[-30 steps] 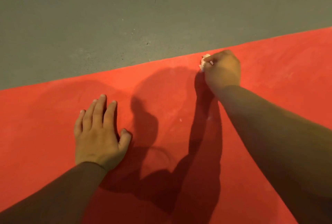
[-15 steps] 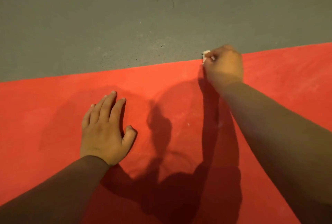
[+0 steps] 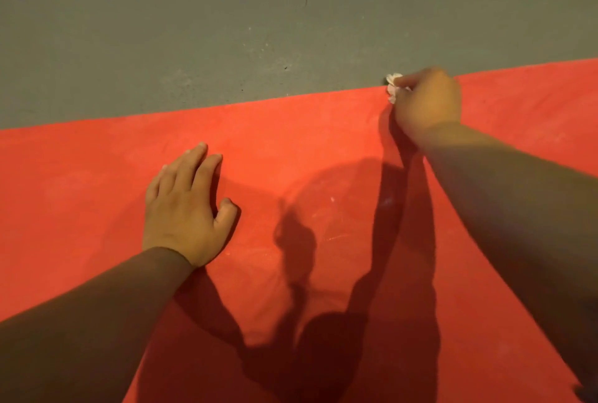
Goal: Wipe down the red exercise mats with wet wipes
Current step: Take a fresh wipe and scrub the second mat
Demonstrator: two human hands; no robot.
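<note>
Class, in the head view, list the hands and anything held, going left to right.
left hand, flat on the red mat → wet wipe → right hand, gripping the wipe

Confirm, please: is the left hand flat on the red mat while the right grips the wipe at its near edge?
No: in the head view the right hand grips the wipe at the far edge of the red mat; the rest holds.
</note>
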